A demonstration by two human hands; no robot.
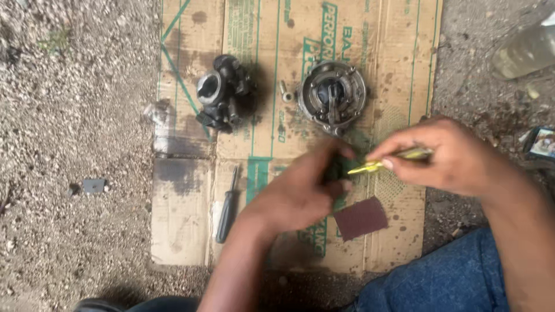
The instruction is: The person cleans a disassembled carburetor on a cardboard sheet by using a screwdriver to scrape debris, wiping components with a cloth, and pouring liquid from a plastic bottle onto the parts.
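Left hand (300, 193) fingers clamp a small dark part (335, 169), probably rubber; right hand (448, 153) fingers pinch a yellow-handled pick (390, 160). Keep the tip steady, part braced.

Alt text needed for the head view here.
A left hand holds a small dark part while the right hand puts a thin yellow tool to it, over stained cardboard carrying a carburetor, round metal cover, screwdriver and sandpaper.
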